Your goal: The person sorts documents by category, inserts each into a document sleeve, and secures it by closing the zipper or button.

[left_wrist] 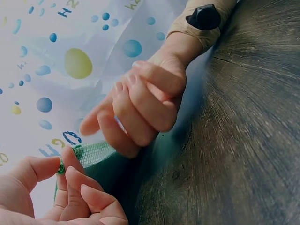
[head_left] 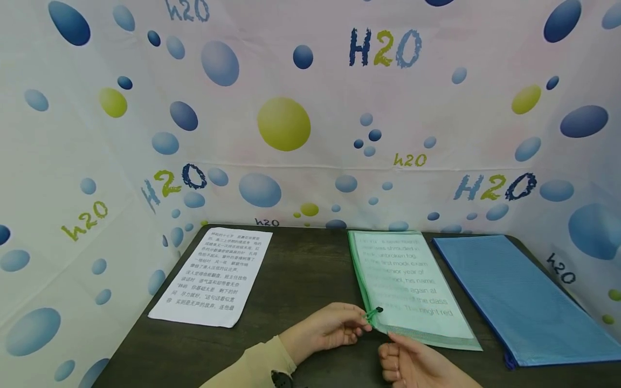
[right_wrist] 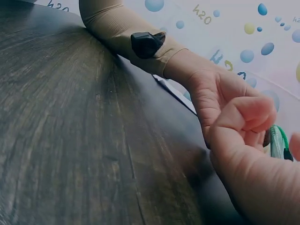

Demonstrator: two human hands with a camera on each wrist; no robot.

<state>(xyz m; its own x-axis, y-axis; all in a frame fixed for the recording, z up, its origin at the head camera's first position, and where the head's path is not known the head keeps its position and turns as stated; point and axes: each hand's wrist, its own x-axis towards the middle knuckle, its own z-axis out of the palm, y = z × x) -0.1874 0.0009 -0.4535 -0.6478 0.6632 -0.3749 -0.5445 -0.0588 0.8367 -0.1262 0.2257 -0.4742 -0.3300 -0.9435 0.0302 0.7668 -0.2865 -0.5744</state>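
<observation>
A green translucent mesh zip pouch (head_left: 412, 280) lies on the dark table, a printed English sheet showing through it. My left hand (head_left: 335, 326) pinches the pouch's near left corner between thumb and finger, where a green cord (head_left: 371, 312) with a dark tip loops out. In the left wrist view, green material (left_wrist: 61, 165) shows between that hand's fingertips. My right hand (head_left: 419, 361) is just right of it, by the pouch's near edge. Its fingers are curled, one fingertip stretches toward that edge, and nothing shows in its grasp.
To the left lies a white sheet (head_left: 213, 277) printed with Chinese text. A blue zip pouch (head_left: 529, 296) lies at the right, near the table's edge. Behind the table (head_left: 291, 275) hangs a white backdrop (head_left: 330, 91) with blue and yellow-green dots.
</observation>
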